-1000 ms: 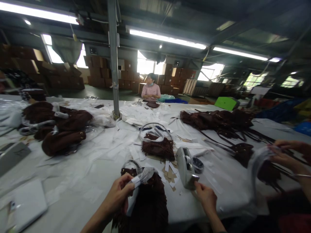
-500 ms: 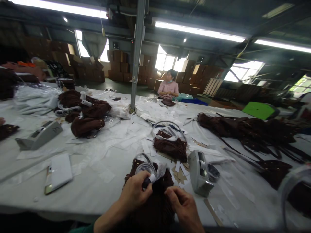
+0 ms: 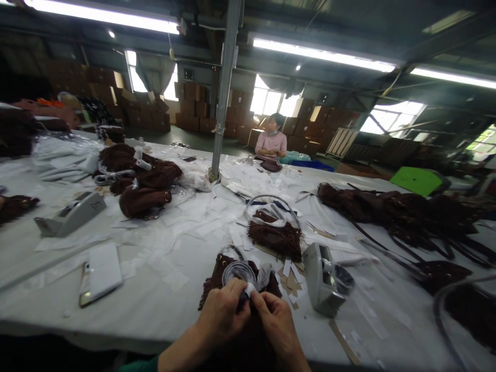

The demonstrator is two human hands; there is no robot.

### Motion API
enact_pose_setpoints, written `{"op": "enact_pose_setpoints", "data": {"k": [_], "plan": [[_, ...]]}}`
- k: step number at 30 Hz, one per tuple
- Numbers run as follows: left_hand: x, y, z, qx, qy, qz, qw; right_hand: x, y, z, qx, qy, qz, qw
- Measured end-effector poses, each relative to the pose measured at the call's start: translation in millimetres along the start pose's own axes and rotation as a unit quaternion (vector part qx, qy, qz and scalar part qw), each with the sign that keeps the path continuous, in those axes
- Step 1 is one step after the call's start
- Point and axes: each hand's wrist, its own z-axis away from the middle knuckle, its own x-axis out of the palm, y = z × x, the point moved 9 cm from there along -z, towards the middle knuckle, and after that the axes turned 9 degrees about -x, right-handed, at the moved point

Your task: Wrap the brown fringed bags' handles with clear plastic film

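Right at the near edge of the worktop (image 3: pixel 163 310), middle: a brown fringed bag (image 3: pixel 212 289) lies flat, its looped handle (image 3: pixel 236 269) wrapped in pale film and resting on the bag's top.

Left hand (image 3: pixel 220 318): grip closed, fingers curled around the dark lower end of the handle, knuckles towards the camera.

Right hand (image 3: pixel 277 325): grip narrow, thumb and forefinger pinched on a white strip (image 3: pixel 250 289) at the same spot. The two hands touch at the fingertips, over the bag.

Just right of the bag: a grey tape dispenser (image 3: pixel 321 281), with paper scraps between them. Beyond the bag, towards the worktop's centre: a second fringed bag (image 3: pixel 276 238) with a wrapped hoop handle. Left of the bag, well apart: a white phone (image 3: pixel 98 271) lying flat.

Heaps of brown bags sit towards the far left (image 3: pixel 143 181) and along the right edge (image 3: pixel 387 206). At the far edge, a seated person in a pink top (image 3: pixel 273 143).
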Motion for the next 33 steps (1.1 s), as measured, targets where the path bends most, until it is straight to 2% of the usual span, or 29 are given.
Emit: {"op": "enact_pose_setpoints", "data": {"k": [5,8,11,15,20,26,29,33], "plan": [[-4.9,-2.9,2.3,0.003,0.027,0.038,0.999,2.5,11.5,-1.0,0.03,0.011,-0.022,0.999],[-8.5,-2.9,2.2,-0.001,0.031,0.091,0.995,5.0,8.6,0.5,0.039,0.007,-0.044,0.998],[-18.3,-8.9,0.4,-0.036,0.071,0.185,0.98,6.4,-1.1,3.8,0.035,0.008,-0.064,0.997],[-23.7,-15.8,-3.4,-0.08,0.101,0.259,0.957,4.0,-8.7,7.8,0.04,0.049,-0.118,0.991],[-20.7,-15.1,-8.8,-0.1,0.094,0.314,0.939,4.2,-6.3,8.6,0.062,0.082,-0.198,0.975],[-7.9,-18.3,-8.6,-0.146,0.06,0.375,0.914,-2.9,-3.1,11.2,0.049,0.124,-0.218,0.967],[-0.9,-17.0,-8.3,-0.19,0.024,0.421,0.886,-5.0,-2.6,12.7,0.022,0.148,-0.231,0.962],[5.7,-7.0,-9.7,-0.219,-0.033,0.515,0.828,0.3,-5.6,12.4,-0.012,0.137,-0.234,0.963]]}}
